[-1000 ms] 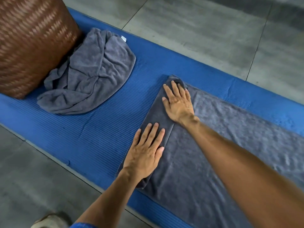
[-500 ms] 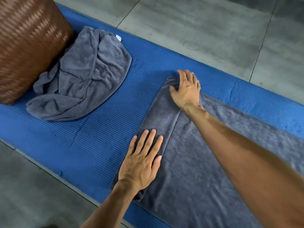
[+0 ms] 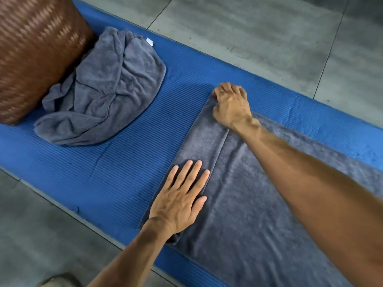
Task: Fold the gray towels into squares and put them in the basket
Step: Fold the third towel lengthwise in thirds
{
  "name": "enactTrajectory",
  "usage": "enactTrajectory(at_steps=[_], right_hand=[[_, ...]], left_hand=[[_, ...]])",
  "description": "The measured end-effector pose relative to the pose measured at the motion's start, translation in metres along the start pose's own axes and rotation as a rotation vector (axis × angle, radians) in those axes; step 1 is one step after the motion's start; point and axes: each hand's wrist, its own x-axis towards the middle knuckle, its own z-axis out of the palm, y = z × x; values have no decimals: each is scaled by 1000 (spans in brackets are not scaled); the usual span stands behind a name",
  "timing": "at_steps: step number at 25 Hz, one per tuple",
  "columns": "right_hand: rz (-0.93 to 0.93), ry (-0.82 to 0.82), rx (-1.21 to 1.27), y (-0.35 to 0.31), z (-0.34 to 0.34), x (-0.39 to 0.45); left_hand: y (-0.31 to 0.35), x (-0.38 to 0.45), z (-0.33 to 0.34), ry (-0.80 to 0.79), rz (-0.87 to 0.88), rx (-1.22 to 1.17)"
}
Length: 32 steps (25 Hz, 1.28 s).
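A gray towel (image 3: 259, 204) lies spread on the blue mat (image 3: 128, 162), its left end folded over into a narrow strip. My left hand (image 3: 180, 199) presses flat on the near part of that folded strip, fingers straight. At the strip's far corner my right hand (image 3: 231, 105) has its fingers curled onto the towel's edge and seems to grip it. A second gray towel (image 3: 103, 90) lies crumpled at the left, leaning against the brown woven basket (image 3: 35, 48) at the top left.
The mat runs diagonally across a gray tiled floor (image 3: 259, 38). Bare mat shows between the two towels. A foot or shoe (image 3: 60, 280) shows at the bottom edge.
My right hand slid from the middle of the folded strip up to its far corner and curled its fingers there. My left hand stays flat on the strip.
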Motion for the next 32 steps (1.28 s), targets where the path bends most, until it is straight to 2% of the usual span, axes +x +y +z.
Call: enactTrajectory(at_steps=[2, 3, 4, 7, 11, 12, 14, 15, 17, 19, 20, 22, 25, 27, 28, 30, 32], right_hand=[[-36, 198, -77, -3, 5, -20], [-42, 239, -78, -5, 13, -36], [-44, 193, -72, -7, 23, -53], [97, -136, -18, -13, 42, -75], [149, -302, -1, -8, 28, -50], [128, -254, -78, -9, 22, -50], [25, -15, -244, -19, 15, -63], [-57, 67, -251, -26, 15, -71], [-135, 39, -8, -46, 16, -86], [-28, -59, 173, -64, 20, -92], [43, -56, 174, -71, 20, -94], [136, -27, 116, -85, 20, -98], [181, -32, 93, -101, 21, -103], [202, -55, 122, -104, 21, -101], [210, -64, 153, -104, 19, -101], [268, -72, 310, -99, 16, -100], [350, -69, 533, -89, 15, -100]], left_hand=[[-1, 0, 0, 8, -1, -17], [-1, 0, 0, 16, -4, -28], [-1, -1, 1, 23, -8, -37], [0, 0, 0, 22, -17, -33], [1, -12, -2, -10, -54, -16], [1, -22, -2, -17, -79, -21], [-1, -49, 2, -34, -103, -32], [-2, -63, 3, -43, -92, -27], [-6, -86, 6, -58, -51, -10], [-6, -93, 6, -44, -32, -25], [-4, -92, 4, -18, -53, -79], [2, -83, -5, 76, -179, -266], [7, -67, -18, 226, -502, -465], [5, -60, -27, 199, -741, -607], [2, -57, -31, 173, -807, -688], [-3, -51, -39, 118, -841, -812], [-5, -50, -49, 69, -810, -792]])
